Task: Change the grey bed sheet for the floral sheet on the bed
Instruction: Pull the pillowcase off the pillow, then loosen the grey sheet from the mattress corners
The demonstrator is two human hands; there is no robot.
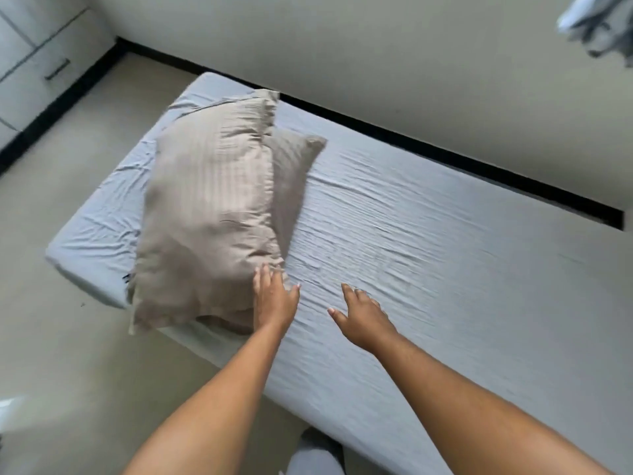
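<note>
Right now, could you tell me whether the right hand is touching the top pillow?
Apart: the head view shows bare grey sheet between the right hand and the top pillow.

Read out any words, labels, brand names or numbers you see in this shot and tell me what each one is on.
None can be read in this view.
The grey bed sheet is plain.
The beige pillows show only woven stripes, no lettering.
The cabinet carries no label that shows.
The small dark mark at the pillows' lower left edge is too blurred to tell whether it is a tag.
</note>
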